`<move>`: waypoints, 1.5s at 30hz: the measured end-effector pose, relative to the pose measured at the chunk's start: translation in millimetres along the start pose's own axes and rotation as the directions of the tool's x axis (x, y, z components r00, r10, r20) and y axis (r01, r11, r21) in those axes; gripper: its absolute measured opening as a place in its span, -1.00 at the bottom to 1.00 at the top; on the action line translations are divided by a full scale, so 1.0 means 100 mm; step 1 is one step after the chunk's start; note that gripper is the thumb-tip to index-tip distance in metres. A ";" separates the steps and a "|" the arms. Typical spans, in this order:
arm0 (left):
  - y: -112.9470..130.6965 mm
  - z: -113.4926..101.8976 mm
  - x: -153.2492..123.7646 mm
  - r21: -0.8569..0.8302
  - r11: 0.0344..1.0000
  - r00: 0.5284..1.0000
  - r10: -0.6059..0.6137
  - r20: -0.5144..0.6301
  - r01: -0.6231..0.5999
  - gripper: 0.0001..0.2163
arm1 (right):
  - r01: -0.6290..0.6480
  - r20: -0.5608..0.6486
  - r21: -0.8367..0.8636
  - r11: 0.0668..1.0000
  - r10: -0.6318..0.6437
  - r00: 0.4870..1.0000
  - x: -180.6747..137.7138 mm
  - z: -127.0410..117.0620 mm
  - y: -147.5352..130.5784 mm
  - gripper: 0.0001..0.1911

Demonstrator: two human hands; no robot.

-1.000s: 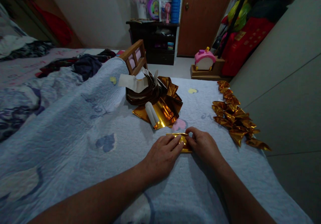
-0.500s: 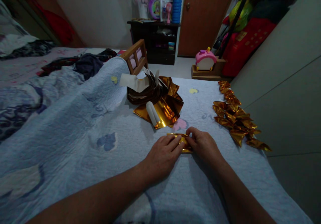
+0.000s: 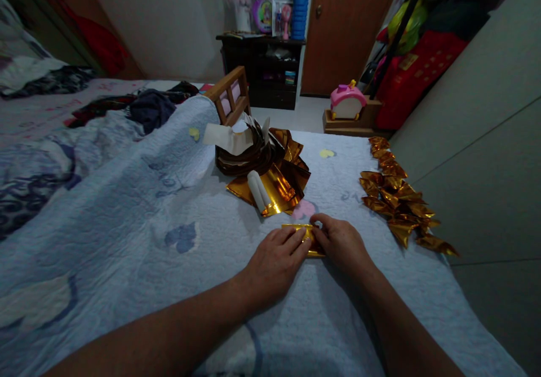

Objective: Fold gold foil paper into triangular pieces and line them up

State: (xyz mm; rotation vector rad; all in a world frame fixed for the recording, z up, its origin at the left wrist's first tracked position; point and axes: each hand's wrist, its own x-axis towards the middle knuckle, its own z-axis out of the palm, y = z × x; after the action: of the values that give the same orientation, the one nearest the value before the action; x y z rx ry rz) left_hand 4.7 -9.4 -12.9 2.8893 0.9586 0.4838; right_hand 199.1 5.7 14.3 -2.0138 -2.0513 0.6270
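Note:
A small folded strip of shiny gold foil paper (image 3: 315, 249) lies on the quilt in front of me. My left hand (image 3: 279, 257) rests across its left part, fingers stretched out and flat on it. At its right end, my right hand (image 3: 343, 244) pinches the upper edge between thumb and bent index finger. The fingers hide part of the folds. Just beyond is a messy stack of gold foil sheets (image 3: 249, 160) with pale backs, and a rolled pale piece (image 3: 258, 191) lies on its front. Several folded gold foil pieces (image 3: 397, 202) form a pile along the right edge.
A pale blue quilt (image 3: 220, 253) covers the bed under everything. Bunched clothes (image 3: 152, 109) lie at the left. A wooden rail (image 3: 231, 95) rises at the far edge, and a pale cabinet panel (image 3: 486, 140) stands close on the right.
My right index finger has shifted slightly left along the upper edge of the foil paper. The left hand stays in place, and the whole view has moved a touch.

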 end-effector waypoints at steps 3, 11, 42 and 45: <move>0.00 0.00 0.00 0.010 1.000 1.000 -0.002 -0.007 0.002 -0.65 | -0.003 0.013 0.010 1.000 0.003 1.000 0.01 0.00 0.01 -0.74; 0.00 0.00 0.00 0.001 1.000 1.000 -0.017 0.003 0.017 -0.64 | -0.017 0.016 0.080 0.997 0.015 1.000 0.05 0.05 0.06 -0.79; -0.18 0.02 0.14 -0.308 0.924 0.963 -0.259 -0.071 0.226 -0.58 | 0.011 0.019 0.141 0.990 -0.014 1.000 0.09 -0.01 0.00 -0.86; -0.18 0.02 0.14 -0.350 0.911 0.964 -0.257 -0.068 0.218 -0.68 | 0.118 -0.047 0.202 0.972 -0.111 0.993 0.06 -0.01 0.02 -0.86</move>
State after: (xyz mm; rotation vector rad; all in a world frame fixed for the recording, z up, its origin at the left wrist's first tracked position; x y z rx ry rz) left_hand 5.3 13.7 -13.4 2.4213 1.1012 0.7187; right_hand 201.4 12.2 13.2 -1.7664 -1.9766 0.7405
